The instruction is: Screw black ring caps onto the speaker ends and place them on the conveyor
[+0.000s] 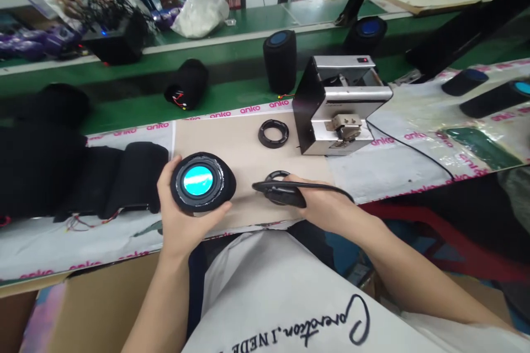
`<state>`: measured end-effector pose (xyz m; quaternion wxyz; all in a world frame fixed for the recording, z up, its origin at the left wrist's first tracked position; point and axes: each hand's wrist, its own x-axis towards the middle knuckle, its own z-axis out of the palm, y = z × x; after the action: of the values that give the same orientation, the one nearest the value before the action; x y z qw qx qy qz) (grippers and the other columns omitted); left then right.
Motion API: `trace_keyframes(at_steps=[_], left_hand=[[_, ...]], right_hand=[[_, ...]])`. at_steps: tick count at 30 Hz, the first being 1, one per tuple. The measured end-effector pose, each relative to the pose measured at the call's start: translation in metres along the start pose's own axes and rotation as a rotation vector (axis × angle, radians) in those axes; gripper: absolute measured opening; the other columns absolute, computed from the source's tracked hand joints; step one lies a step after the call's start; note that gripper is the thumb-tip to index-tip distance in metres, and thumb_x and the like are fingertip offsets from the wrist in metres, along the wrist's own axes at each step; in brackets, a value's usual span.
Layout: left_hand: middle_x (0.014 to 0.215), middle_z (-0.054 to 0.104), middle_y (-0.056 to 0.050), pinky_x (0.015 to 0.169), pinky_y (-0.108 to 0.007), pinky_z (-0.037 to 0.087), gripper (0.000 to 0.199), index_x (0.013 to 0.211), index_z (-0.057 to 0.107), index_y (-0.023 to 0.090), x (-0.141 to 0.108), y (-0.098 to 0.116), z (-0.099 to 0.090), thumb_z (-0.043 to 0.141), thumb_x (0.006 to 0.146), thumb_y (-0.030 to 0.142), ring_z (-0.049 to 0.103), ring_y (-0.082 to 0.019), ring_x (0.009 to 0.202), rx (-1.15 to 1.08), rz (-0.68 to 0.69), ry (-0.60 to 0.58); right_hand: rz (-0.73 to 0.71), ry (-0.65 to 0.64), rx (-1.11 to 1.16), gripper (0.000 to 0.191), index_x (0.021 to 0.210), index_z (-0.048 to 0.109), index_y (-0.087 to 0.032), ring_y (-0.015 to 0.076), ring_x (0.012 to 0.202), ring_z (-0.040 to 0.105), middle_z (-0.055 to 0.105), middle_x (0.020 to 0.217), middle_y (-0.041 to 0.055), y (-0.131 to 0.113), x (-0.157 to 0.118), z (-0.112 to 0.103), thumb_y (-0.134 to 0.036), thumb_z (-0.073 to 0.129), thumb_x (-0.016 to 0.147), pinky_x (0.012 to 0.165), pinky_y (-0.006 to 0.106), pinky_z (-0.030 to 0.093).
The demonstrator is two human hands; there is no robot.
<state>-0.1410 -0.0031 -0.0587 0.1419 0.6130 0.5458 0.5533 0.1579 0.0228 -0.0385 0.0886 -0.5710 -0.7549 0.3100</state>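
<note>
My left hand is wrapped round a black cylindrical speaker, whose round end with a shiny cyan disc faces up. A whitish line runs around the rim of that end. In my right hand is a black hand tool with a black cord trailing from its back; its tip points left toward the speaker without touching it. Partly hidden behind the tool, one black ring lies on the brown board. A second black ring rests farther back on the board.
A metal machine stands right of the board, its cable running right. More black speakers stand or lie on the green belt. Dark padded pieces fill the left side. Across the belt, a person's hands handle black wires.
</note>
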Motion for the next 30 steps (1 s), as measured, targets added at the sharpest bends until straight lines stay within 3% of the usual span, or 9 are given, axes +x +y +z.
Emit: trace_keyframes(at_steps=[3,7,9,12,14,17,23,27,30], left_hand=[[0.163,0.050,-0.017,0.129,-0.056,0.041,0.117,0.164,0.038,0.027,0.004,-0.002,-0.006,0.101,0.066,0.035,0.054,-0.037,0.152,-0.115,-0.003,-0.122],[0.167,0.048,-0.020,0.125,-0.055,0.047,0.116,0.168,0.031,0.027,0.007,0.001,-0.011,0.097,0.073,0.040,0.053,-0.038,0.152,-0.205,-0.030,-0.260],[0.163,0.051,-0.018,0.124,-0.055,0.049,0.111,0.164,0.041,0.026,0.005,0.005,-0.008,0.098,0.070,0.042,0.056,-0.040,0.149,-0.163,-0.052,-0.208],[0.154,0.057,-0.012,0.127,-0.059,0.046,0.099,0.152,0.057,0.028,-0.002,0.015,0.003,0.102,0.065,0.040,0.058,-0.039,0.144,-0.059,-0.079,-0.022],[0.149,0.057,-0.010,0.129,-0.061,0.043,0.098,0.150,0.059,0.029,-0.006,0.019,0.011,0.103,0.063,0.037,0.059,-0.038,0.142,-0.026,-0.063,0.060],[0.151,0.055,-0.010,0.130,-0.063,0.040,0.104,0.152,0.057,0.030,-0.008,0.018,0.016,0.104,0.060,0.035,0.056,-0.039,0.144,-0.047,-0.011,0.066],[0.166,0.049,-0.014,0.129,-0.063,0.042,0.116,0.166,0.038,0.033,0.001,0.010,-0.001,0.100,0.068,0.031,0.051,-0.040,0.154,-0.213,-0.034,-0.212],[0.166,0.051,-0.018,0.123,-0.058,0.050,0.122,0.169,0.032,0.031,0.013,0.014,-0.017,0.100,0.068,0.033,0.055,-0.040,0.152,-0.182,-0.066,-0.400],[0.162,0.057,-0.016,0.122,-0.053,0.053,0.120,0.165,0.039,0.031,0.023,0.018,-0.023,0.103,0.063,0.037,0.057,-0.039,0.151,-0.167,-0.056,-0.488]], right_hand=[[0.065,0.061,-0.037,0.026,0.111,0.069,-0.028,0.0212,0.085,0.070,0.076,0.100,-0.0005,0.010,-0.004,-0.019,-0.015,0.059,0.091,0.068,0.027,0.045],[0.168,0.224,-0.021,0.032,0.126,0.067,-0.026,0.0250,0.098,0.073,0.076,0.113,0.0036,0.009,-0.009,-0.025,-0.020,0.061,0.095,0.084,0.032,0.054],[0.211,0.264,0.017,0.041,0.133,0.064,-0.026,0.0264,0.105,0.074,0.076,0.118,0.0050,0.005,-0.012,-0.022,-0.022,0.068,0.092,0.092,0.033,0.057],[0.259,0.241,0.070,0.042,0.130,0.064,-0.024,0.0264,0.101,0.076,0.077,0.112,0.0052,-0.003,-0.017,-0.016,-0.027,0.074,0.090,0.088,0.033,0.060],[0.270,0.210,0.091,0.040,0.129,0.065,-0.025,0.0264,0.102,0.077,0.078,0.112,0.0044,-0.008,-0.019,-0.011,-0.028,0.075,0.090,0.088,0.033,0.061],[0.265,0.179,0.098,0.049,0.136,0.064,-0.026,0.0281,0.111,0.076,0.077,0.120,0.0048,-0.013,-0.019,0.004,-0.027,0.077,0.089,0.093,0.034,0.061],[0.202,0.164,0.050,0.051,0.146,0.060,-0.025,0.0338,0.120,0.073,0.072,0.133,0.0100,-0.016,-0.013,0.031,-0.019,0.064,0.095,0.099,0.042,0.060],[0.158,0.095,0.059,0.048,0.145,0.061,-0.028,0.0343,0.121,0.073,0.073,0.130,0.0080,-0.013,-0.013,0.029,-0.019,0.060,0.097,0.099,0.044,0.060],[0.152,0.072,0.075,0.046,0.141,0.064,-0.027,0.0362,0.122,0.073,0.072,0.137,0.0093,-0.009,-0.012,0.024,-0.021,0.061,0.096,0.101,0.049,0.060]])
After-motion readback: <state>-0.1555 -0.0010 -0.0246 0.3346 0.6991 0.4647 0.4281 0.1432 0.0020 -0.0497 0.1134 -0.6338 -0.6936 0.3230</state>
